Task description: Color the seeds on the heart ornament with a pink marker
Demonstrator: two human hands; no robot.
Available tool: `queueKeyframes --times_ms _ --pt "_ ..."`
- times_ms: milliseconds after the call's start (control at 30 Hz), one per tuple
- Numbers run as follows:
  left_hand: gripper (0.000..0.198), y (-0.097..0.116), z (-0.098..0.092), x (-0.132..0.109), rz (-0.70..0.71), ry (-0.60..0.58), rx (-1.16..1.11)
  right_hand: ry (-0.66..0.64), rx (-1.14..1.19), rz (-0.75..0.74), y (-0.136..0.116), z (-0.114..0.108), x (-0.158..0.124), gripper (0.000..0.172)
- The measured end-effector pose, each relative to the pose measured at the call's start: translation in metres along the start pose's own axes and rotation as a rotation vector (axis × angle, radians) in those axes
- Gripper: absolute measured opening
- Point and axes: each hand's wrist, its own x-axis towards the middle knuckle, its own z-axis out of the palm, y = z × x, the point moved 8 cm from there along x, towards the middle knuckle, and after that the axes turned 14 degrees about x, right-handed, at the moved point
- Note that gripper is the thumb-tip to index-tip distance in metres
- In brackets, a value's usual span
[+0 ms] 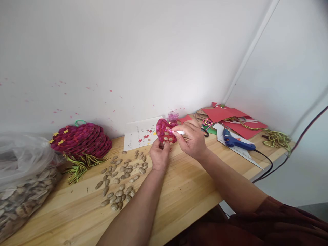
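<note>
Near the middle, a board covered with peanut shells [162, 129], mostly painted magenta with several still tan, is held up off the table. My left hand [160, 155] grips its lower edge, fingers closed. A white-handled brush [180, 132] is pinched in my right hand [193, 138], its pink tip against the shells. Behind the board stands a small clear cup with pink stains [173, 116]. Loose peanut shells [125, 176] lie scattered on the wooden table [179, 194], left of my left forearm.
Stacked magenta shell pieces [84, 141] with green tassels and a plastic bag of shells [25, 191] are at left. A paper with stars [135, 133] lies behind. Red paper [220, 113], a blue glue gun [237, 142] with its cord, and yarn [276, 139] are at right.
</note>
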Motion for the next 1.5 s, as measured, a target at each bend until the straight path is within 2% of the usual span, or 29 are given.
queueKeyframes --times_ms 200,633,867,1500 --pt "0.027 -0.004 0.0 0.0 -0.059 0.002 -0.045 -0.005 -0.011 0.022 0.005 -0.001 0.0 0.011" --pt "0.034 -0.002 0.0 0.0 -0.126 -0.016 -0.176 0.071 0.051 0.089 0.016 -0.01 0.002 0.012" --pt "0.04 -0.005 0.003 0.0 -0.143 -0.037 -0.179 0.066 0.145 0.106 0.016 -0.008 0.003 0.012" --pt "0.039 -0.005 0.002 0.001 -0.136 -0.022 -0.199 0.082 0.134 0.075 0.011 -0.007 0.001 0.011"
